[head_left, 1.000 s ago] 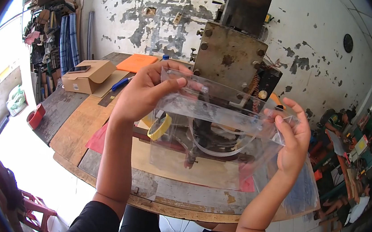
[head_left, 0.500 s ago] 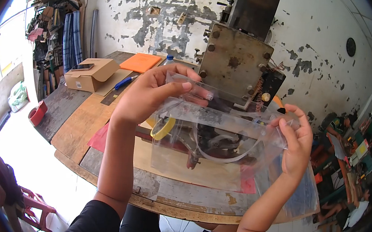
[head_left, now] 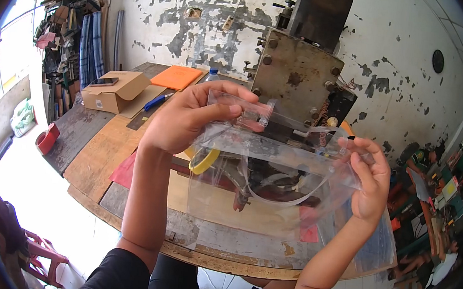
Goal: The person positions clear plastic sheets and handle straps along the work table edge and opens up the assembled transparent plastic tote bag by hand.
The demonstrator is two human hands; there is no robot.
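A clear plastic bag (head_left: 275, 154) with a curved clear strap hangs between my hands above the table. My left hand (head_left: 204, 111) pinches its upper left corner between thumb and fingers. At the upper right corner, my right hand (head_left: 371, 172) grips the bag with thumb and fingertips. Through the plastic I see part of the metal machine (head_left: 295, 75) behind it. A yellow tape roll (head_left: 204, 161) shows beside and behind the bag's left edge.
On the wooden table (head_left: 96, 159) are a cardboard box (head_left: 105, 99) with a phone on top, a blue cutter (head_left: 156, 102), an orange pad (head_left: 178, 77), a bottle (head_left: 212, 74) and a red tape roll (head_left: 47, 139). Another person (head_left: 421, 158) is at the far right.
The camera view has shifted slightly, so the machine and table items appear further right. The bag stays held in both hands, and a strap loop now stands up above its top edge.
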